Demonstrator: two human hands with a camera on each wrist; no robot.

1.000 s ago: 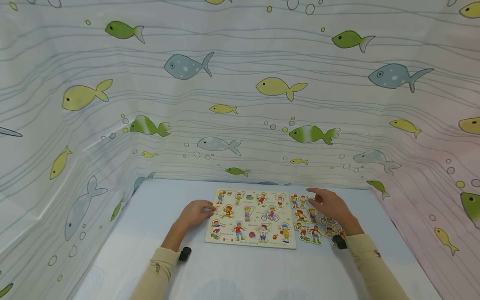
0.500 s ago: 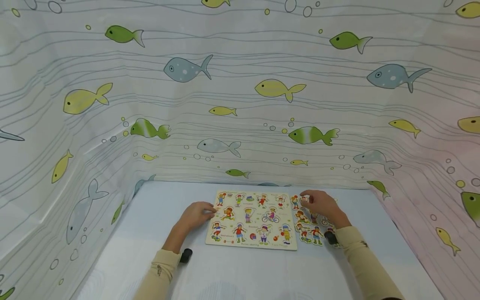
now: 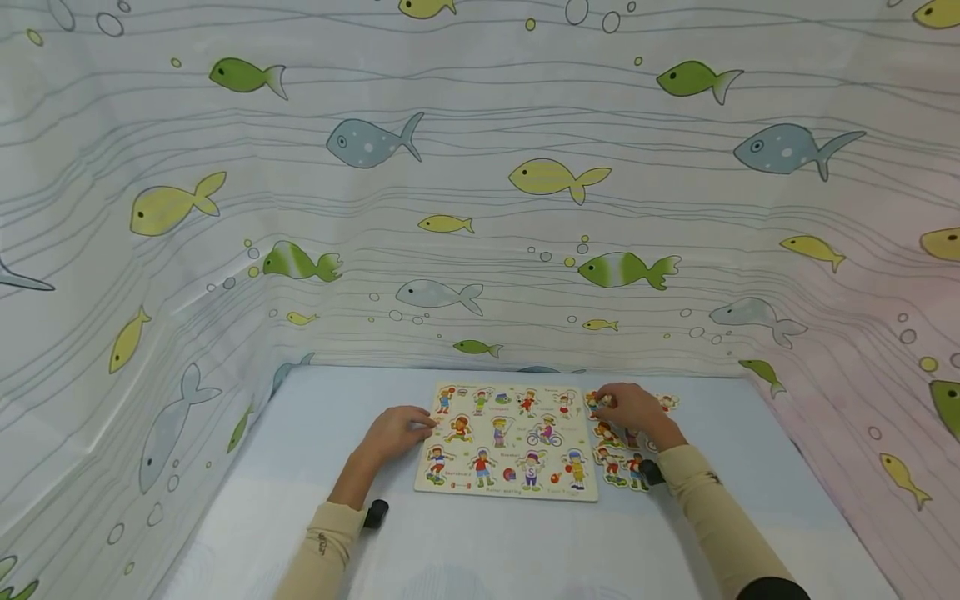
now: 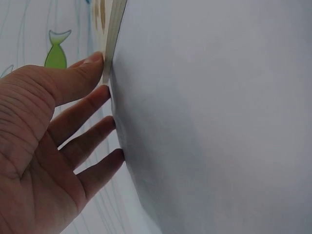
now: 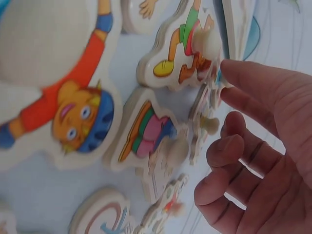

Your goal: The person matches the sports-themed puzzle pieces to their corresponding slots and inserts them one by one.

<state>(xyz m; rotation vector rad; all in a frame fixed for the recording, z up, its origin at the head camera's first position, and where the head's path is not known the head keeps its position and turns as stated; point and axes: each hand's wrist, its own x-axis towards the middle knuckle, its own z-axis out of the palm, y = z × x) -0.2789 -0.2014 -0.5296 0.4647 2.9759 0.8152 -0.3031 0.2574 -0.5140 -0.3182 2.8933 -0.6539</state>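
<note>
A flat puzzle board [image 3: 519,421] printed with children playing sports lies on the table. My left hand [image 3: 395,433] rests at its left edge; in the left wrist view the thumb touches the board's pale rim [image 4: 115,36], and the loosely extended fingertips touch the white surface. Right of the board lie several wooden puzzle pieces with round knobs. My right hand [image 3: 636,412] reaches over them, its thumb and index fingertips [image 5: 228,67] closing on a far puzzle piece [image 5: 215,80] near the board's upper right corner. Its knob is mostly hidden. The other fingers curl under.
Nearer pieces include a bent-over figure [image 5: 183,53], one with a knob in the middle [image 5: 163,141] and a blue-capped child [image 5: 85,117]. The pale table [image 3: 480,542] ends at a fish-patterned curtain [image 3: 360,192] at back and sides.
My right hand has moved left and slightly down, toward the board, over the upper left pieces, uncovering one at the back right. My left hand stays at the board's edge.
</note>
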